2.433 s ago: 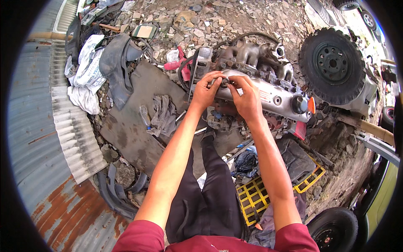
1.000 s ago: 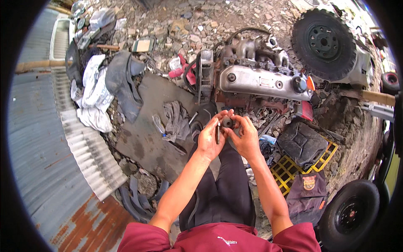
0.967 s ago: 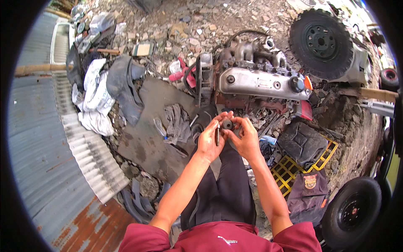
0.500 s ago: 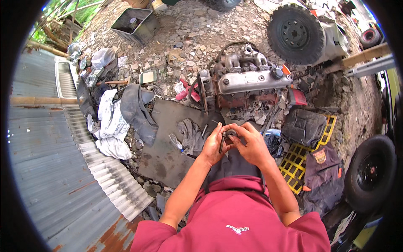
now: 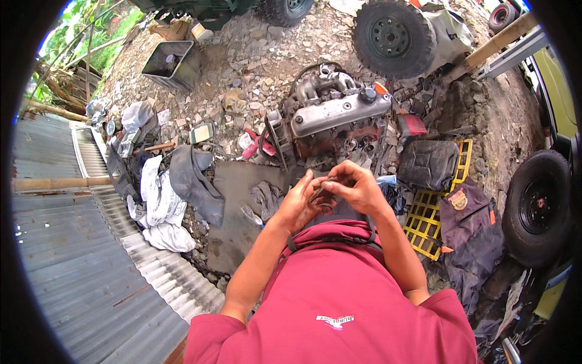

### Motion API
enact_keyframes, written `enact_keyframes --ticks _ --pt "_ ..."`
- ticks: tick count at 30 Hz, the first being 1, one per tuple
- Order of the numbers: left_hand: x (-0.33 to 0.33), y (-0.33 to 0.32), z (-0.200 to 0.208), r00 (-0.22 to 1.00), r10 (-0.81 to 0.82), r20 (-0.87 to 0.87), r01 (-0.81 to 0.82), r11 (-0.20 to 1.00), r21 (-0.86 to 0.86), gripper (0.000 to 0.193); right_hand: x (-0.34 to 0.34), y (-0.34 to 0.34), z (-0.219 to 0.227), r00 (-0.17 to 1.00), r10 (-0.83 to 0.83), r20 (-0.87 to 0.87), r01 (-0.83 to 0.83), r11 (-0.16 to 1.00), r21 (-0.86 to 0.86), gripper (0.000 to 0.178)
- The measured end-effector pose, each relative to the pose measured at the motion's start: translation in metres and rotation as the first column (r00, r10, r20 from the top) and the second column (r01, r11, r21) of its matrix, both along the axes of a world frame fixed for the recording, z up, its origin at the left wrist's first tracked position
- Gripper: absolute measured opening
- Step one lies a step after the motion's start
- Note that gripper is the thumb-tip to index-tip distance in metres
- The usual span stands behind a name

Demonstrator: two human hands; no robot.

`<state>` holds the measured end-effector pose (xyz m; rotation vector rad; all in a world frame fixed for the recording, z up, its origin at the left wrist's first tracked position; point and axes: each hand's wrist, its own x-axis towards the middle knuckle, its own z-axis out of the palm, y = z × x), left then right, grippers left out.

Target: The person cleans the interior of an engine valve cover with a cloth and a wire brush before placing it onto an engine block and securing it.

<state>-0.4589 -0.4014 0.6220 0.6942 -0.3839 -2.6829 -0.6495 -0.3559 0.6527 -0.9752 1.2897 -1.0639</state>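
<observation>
Near mid-frame, below the engine (image 5: 342, 114), a small, mostly hidden part (image 5: 316, 193) lies between the half-curled left hand (image 5: 296, 204), which cradles it, and the bent-fingered right hand (image 5: 359, 189), its grip and the part's long axis unclear.

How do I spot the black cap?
Find the big engine, just above the picture's middle. On its top lies a long silver cover. The black cap sits near the cover's right end, wider than the other round fittings there.
</observation>
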Motion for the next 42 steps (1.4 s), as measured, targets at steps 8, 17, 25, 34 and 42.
enact_keyframes --ticks 8,17,25,34,42 --pt "-0.059 -0.015 0.016 0.968 0.252 0.011 -0.250 0.964 -0.086 0.046 -0.087 -0.008 0.005 0.813 -0.307 0.494 0.280 0.951 0.129 0.016" --pt "-0.171 -0.026 0.042 0.864 0.464 0.198 -0.111 0.558 -0.822 0.065 -0.157 -0.013 0.034 0.860 -0.498 0.107 0.509 0.835 -0.209 0.015" --pt "-0.241 -0.041 0.066 0.781 0.512 0.357 0.261 0.251 -0.932 0.067 -0.224 -0.020 0.051 0.796 -0.429 -0.427 0.206 0.855 -0.476 0.022" --pt "-0.286 -0.065 0.046 0.791 0.471 0.391 0.438 0.011 -0.899 0.062 -0.267 -0.036 0.023 0.820 -0.269 -0.506 0.045 0.911 -0.411 0.022" --pt "-0.330 -0.071 -0.001 0.828 0.464 0.315 0.351 0.011 -0.936 0.062 -0.299 -0.044 -0.013 0.746 -0.313 -0.588 0.130 0.934 -0.332 0.022"
